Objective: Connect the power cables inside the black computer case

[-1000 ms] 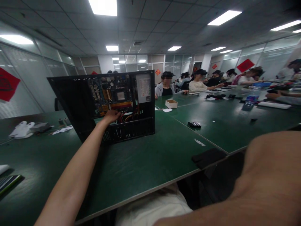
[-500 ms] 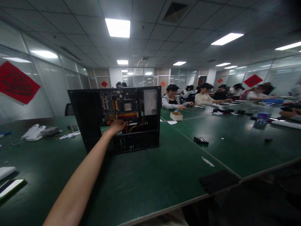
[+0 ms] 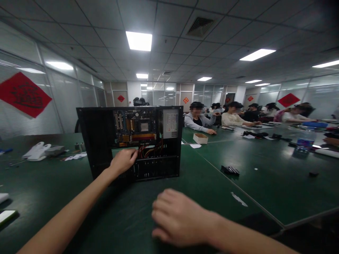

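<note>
Indoors – green table (image 3: 185, 183), open computer case (image 3: 129, 141), office

No text legible anywhere. White label on power supply (image 3: 170, 123) inside open computer case (image 3: 132, 143): print lines present, too small to read. Red diamond paper sign (image 3: 23, 94) on left glass wall: dark character, blurred, unreadable. Smaller red diamond signs (image 3: 288, 100) on far partitions: unreadable. Motherboard (image 3: 136, 127) markings indistinct.
</note>
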A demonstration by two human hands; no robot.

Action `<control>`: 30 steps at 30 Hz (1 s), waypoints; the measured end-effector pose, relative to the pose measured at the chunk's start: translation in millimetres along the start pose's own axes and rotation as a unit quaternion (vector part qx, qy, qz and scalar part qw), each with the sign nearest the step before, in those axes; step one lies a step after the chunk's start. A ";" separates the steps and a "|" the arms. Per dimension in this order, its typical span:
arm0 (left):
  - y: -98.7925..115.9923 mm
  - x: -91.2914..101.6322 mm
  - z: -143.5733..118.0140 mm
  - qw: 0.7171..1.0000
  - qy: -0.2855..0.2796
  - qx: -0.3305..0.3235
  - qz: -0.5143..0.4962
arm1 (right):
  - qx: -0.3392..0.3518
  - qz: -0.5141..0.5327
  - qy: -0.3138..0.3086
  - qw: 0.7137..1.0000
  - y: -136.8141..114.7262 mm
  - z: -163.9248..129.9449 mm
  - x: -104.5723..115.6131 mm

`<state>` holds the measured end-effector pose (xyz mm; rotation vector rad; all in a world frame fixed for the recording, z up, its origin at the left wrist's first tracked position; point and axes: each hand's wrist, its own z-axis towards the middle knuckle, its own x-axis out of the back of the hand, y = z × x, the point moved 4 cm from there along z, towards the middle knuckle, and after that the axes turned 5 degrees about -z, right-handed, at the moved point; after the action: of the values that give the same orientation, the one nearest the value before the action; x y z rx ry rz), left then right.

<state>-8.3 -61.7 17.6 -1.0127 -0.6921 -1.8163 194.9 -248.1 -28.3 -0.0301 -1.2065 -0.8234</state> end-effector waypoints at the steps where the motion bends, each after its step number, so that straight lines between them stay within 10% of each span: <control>1: -0.8 -1.8 -7.8 1.000 -0.005 0.006 0.002 | 0.022 -0.010 0.009 1.000 25.7 4.3 2.5; 5: 2.9 -9.4 -28.3 0.998 0.033 0.036 0.048 | -0.008 -0.161 0.048 0.986 125.2 17.8 -16.6; 9: 12.2 -16.2 -38.0 0.984 0.142 0.054 0.089 | 0.037 -0.220 0.020 0.974 162.2 24.3 -68.8; 30: -33.9 -21.3 -22.2 0.966 0.189 0.176 -0.009 | -0.086 -0.188 0.025 0.978 113.1 65.4 -69.1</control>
<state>-41.5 -55.5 -13.2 -0.4104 -0.7503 -1.7539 199.3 -100.9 -15.5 0.0810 -1.1060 -1.2523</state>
